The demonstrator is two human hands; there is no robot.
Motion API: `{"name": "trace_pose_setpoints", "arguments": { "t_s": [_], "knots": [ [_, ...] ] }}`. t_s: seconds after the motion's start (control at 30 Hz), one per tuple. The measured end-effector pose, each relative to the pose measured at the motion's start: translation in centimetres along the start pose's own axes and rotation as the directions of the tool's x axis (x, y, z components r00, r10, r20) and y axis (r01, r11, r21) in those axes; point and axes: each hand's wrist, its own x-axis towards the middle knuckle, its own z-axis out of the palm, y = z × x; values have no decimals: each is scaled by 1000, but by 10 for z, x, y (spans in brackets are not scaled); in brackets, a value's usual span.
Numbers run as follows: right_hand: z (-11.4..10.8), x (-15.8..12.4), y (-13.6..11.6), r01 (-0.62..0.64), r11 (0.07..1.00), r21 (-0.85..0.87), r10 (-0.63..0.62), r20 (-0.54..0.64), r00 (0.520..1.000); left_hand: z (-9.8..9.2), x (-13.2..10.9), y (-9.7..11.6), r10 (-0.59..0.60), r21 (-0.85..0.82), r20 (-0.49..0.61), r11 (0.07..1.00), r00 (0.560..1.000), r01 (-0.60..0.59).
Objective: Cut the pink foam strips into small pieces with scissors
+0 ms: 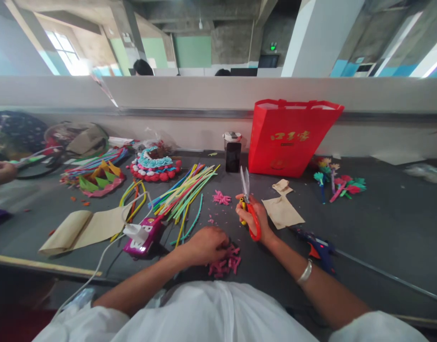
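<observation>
My left hand [208, 243] is over the near pile of short pink strips [225, 266], its fingers bent down and pressed together. The fingertips are hidden, so what they hold, if anything, does not show. In my right hand [256, 216] is a pair of scissors [254, 222] with orange-red handles, blades pointing up and away from me. Something short and yellow [243, 209] shows by the fingers at the handles. Farther off lies a smaller bunch of brighter pink pieces [222, 197], with small pink scraps between the two piles.
Left are coloured fuzzy stems [186, 192], a purple power block [144, 237] with a white cable, and brown paper [86, 230]. Right are a glue gun [318, 249], craft flowers [346, 186] and a red bag [292, 137]. Another person's hand [1, 174] is at far left.
</observation>
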Motion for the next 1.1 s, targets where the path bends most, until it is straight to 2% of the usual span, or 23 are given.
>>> {"name": "trace_pose_setpoints", "arguments": {
  "t_s": [0.1,0.2,0.3,0.37,0.5,0.6,0.67,0.73,0.93,1.0,1.1],
  "knots": [
    [0,0,-1,5,1000,-17,-4,10,1000,4,5,-5,-26,-18,35,999,999,27],
    [0,0,-1,4,999,-31,-4,14,1000,-2,7,-13,-81,-254,64,963,995,95],
    [-1,0,1,15,998,-68,-14,17,1000,-12,8,-21,-131,-579,64,802,989,144],
    [-1,0,1,27,994,-108,-25,16,1000,-17,10,-25,-148,-714,57,685,987,144],
    [0,-1,-2,41,983,-179,-37,27,999,-17,15,-31,-178,-869,18,484,984,104],
    [1,-2,-4,72,985,-156,-64,55,996,-11,17,-32,-242,-954,4,290,970,76],
    [3,-4,-4,81,988,-133,-73,66,995,-8,17,-34,-264,-978,22,193,964,75],
    [4,-5,-4,80,990,-117,-72,76,995,-4,17,-35,-268,-982,35,168,963,82],
    [9,-8,5,134,989,-62,-120,193,974,5,19,-36,-293,-971,35,215,956,101],
    [10,-9,10,141,985,-95,-116,233,966,7,21,-36,-298,-969,28,226,954,99],
    [13,-11,14,142,976,-167,-101,230,968,9,21,-36,-300,-967,17,239,954,93]
  ]
}}
